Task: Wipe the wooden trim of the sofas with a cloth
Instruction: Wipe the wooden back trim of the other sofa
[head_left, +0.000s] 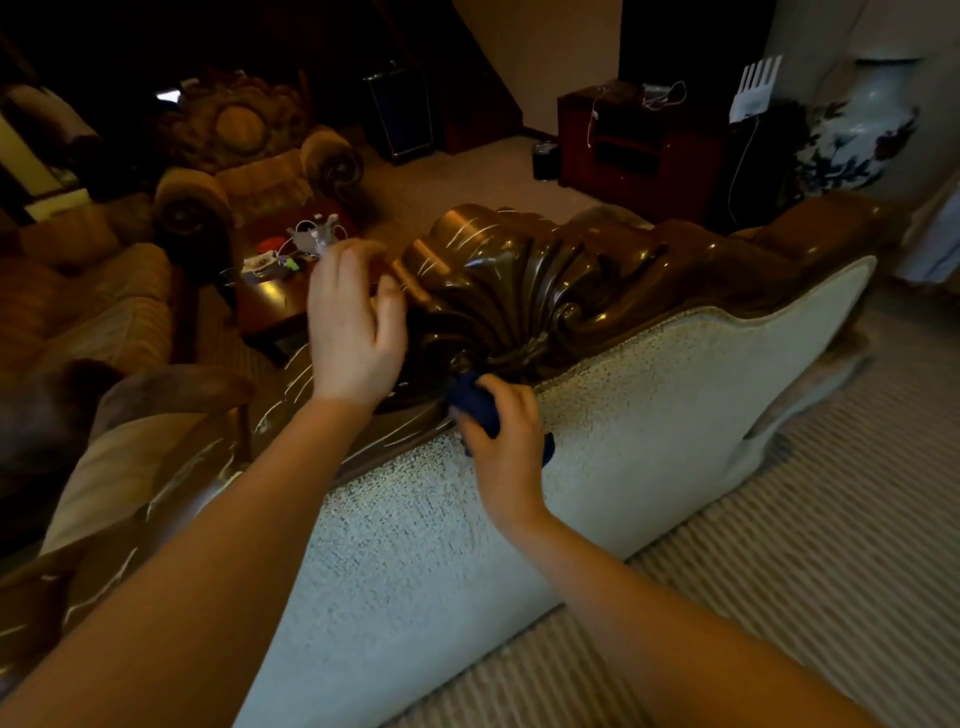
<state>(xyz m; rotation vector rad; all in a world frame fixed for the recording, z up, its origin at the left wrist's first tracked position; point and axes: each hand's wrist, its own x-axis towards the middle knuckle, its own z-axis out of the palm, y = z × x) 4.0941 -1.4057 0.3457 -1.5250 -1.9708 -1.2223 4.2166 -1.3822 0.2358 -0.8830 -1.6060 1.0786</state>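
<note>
Dark blue cloth (475, 402) gripped in right hand (506, 434), pressed low on carved wooden trim (519, 291) of sofa back, left hand (353, 322) relaxed on crest; risk of skipped grooves, cloth bunched too thick.

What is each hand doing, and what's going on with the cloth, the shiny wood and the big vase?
Left hand: fingers relaxed, resting on the carved trim.
Right hand: grips the cloth.
Blue cloth: bunched up, pressed against the trim's lower edge.
Carved wooden trim: glossy, with streaky reflections.
Vase: standing upright.
</note>
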